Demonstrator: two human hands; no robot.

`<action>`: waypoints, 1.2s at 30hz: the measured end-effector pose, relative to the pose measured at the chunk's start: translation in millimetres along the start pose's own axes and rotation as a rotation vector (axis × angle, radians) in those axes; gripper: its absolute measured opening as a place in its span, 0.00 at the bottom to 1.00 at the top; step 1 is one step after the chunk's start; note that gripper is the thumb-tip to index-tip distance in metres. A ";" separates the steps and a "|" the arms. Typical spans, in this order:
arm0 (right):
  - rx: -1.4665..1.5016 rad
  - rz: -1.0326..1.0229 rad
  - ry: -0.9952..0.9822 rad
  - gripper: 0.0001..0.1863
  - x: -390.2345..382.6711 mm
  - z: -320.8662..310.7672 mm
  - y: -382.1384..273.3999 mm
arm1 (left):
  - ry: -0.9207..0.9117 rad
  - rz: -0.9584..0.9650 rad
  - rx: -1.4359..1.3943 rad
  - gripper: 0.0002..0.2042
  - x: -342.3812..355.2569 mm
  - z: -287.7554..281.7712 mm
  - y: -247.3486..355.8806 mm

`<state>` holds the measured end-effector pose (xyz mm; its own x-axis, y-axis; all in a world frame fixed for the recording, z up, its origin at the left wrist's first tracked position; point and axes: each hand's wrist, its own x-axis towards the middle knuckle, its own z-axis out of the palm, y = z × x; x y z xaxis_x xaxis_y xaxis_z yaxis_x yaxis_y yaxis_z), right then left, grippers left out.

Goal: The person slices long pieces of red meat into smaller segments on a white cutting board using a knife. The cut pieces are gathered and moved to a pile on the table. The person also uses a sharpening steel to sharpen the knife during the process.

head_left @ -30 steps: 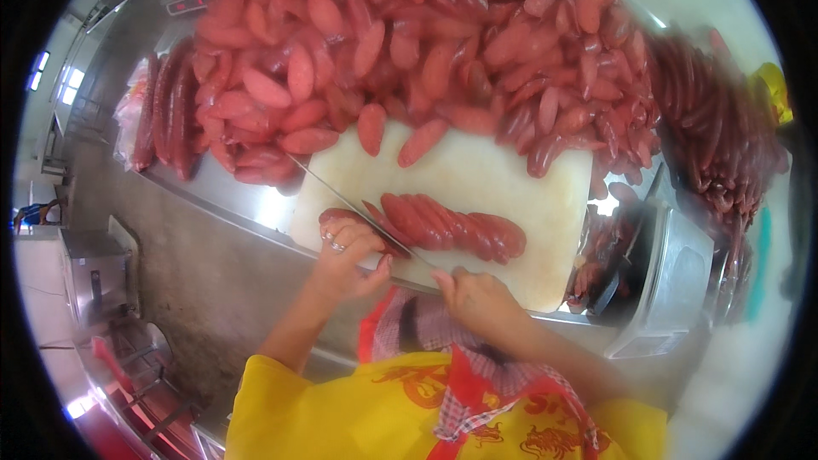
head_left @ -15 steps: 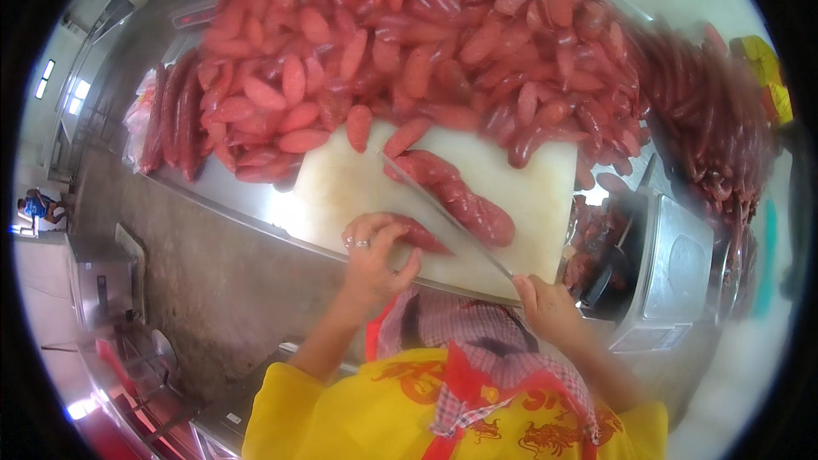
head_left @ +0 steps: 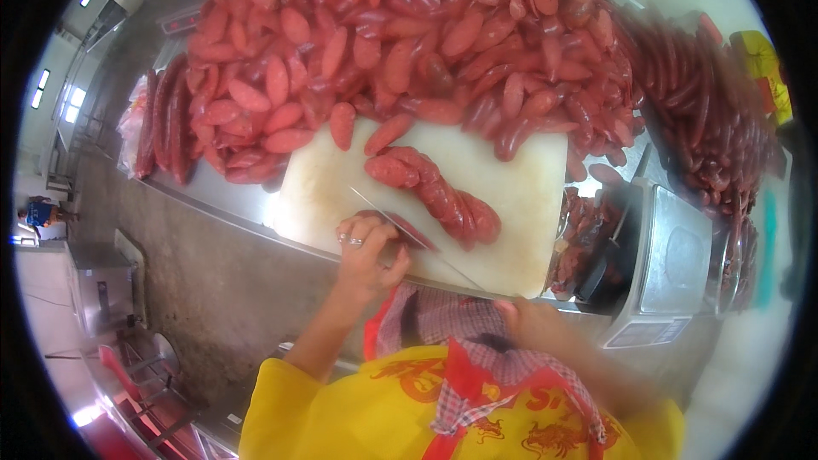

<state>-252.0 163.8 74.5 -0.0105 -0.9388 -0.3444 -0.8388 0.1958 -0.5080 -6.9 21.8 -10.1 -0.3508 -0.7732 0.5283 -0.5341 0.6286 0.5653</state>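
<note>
Landmark: the white cutting board [head_left: 511, 230], lying on the steel bench [head_left: 213, 196], is used for every place below.
Left hand [head_left: 368, 247]: it is laid at the board's near left edge, fingers curled down over a red sausage [head_left: 400, 226] that is pinned against the board; a ring is worn on one finger.
Right hand [head_left: 532, 324]: it is seen just off the board's near edge, closed around the handle of a knife [head_left: 409, 234]; the thin blade is run across the board to the pinned sausage.
Row of sausages [head_left: 439, 192]: a short line is left on the board's middle, touching one another.
Heap of cut pieces [head_left: 409, 43]: it is piled past the board's far edge and spills onto it.
Handling: the sausages are judged soft, light and greasy, likely to roll; a hold across the middle, fingertips tucked back from the blade, is advised.
Hard to make out: the knife handle is hidden inside the blurred right hand; the pinned sausage is mostly covered by fingers; the dark tray [head_left: 596, 247] right of the board is shadowed.
</note>
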 end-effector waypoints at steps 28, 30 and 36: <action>0.060 -0.227 -0.104 0.29 77.8 30.7 -24.0 | 0.088 0.073 0.078 0.14 1.8 -1.9 6.4; 0.116 -0.267 -0.105 0.31 73.9 20.9 -19.2 | 0.105 0.036 0.133 0.14 0.0 0.7 11.9; 0.741 0.444 -0.427 0.39 -18.3 -27.3 59.5 | 0.368 -0.368 0.087 0.20 -15.2 22.7 28.9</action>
<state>-316.6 184.8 72.1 0.0776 -0.5822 -0.8093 -0.2473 0.7752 -0.5813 -34.4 49.8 -16.2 0.1565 -0.8513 0.5009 -0.6381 0.2999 0.7091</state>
